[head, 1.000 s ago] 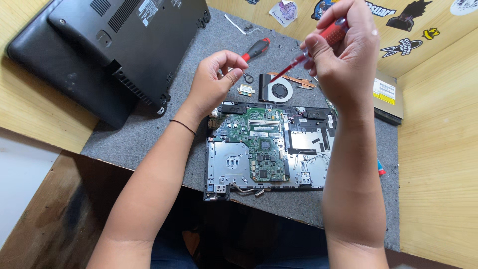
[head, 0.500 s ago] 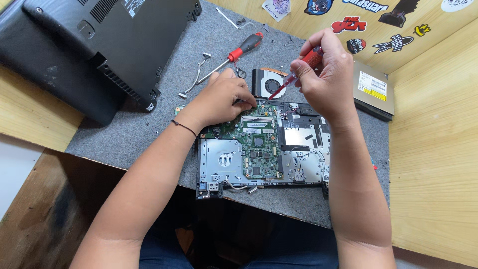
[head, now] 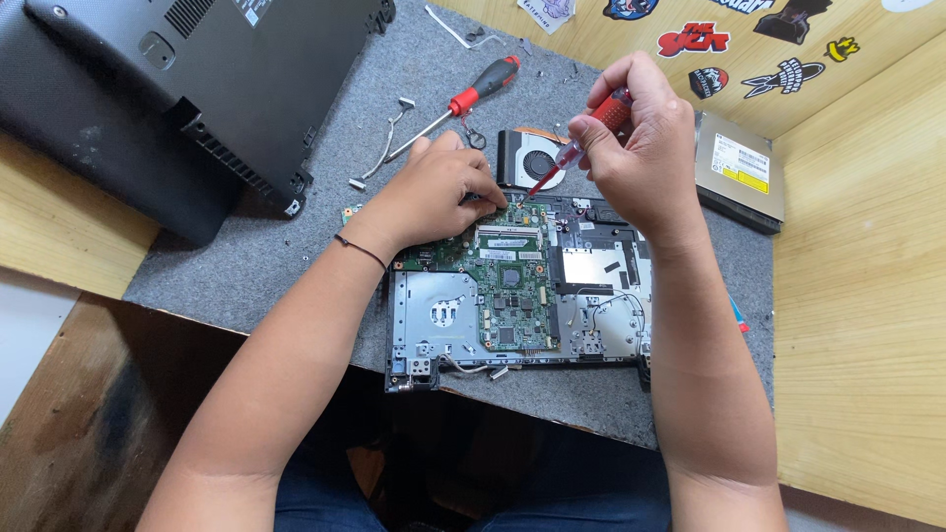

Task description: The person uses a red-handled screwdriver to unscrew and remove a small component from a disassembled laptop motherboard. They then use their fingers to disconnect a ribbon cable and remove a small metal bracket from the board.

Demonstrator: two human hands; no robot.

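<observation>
An opened laptop base (head: 434,315) with a green circuit board (head: 512,296) lies on a grey felt mat (head: 296,256). My right hand (head: 641,158) grips a red-handled screwdriver (head: 576,148), tip down at the board's far edge. My left hand (head: 434,192) rests on the board's far left corner, fingertips pinched beside the screwdriver tip. Whether they hold a small part is hidden.
A second red and black screwdriver (head: 458,103) lies on the mat behind my left hand. A cooling fan (head: 527,158) sits behind the board, an optical drive (head: 739,167) at the right. Black laptop covers (head: 177,89) fill the far left. Loose screws and small brackets are scattered around.
Both hands came down from above the mat onto the board's far edge. The screwdriver tip now touches the board next to my left fingertips.
</observation>
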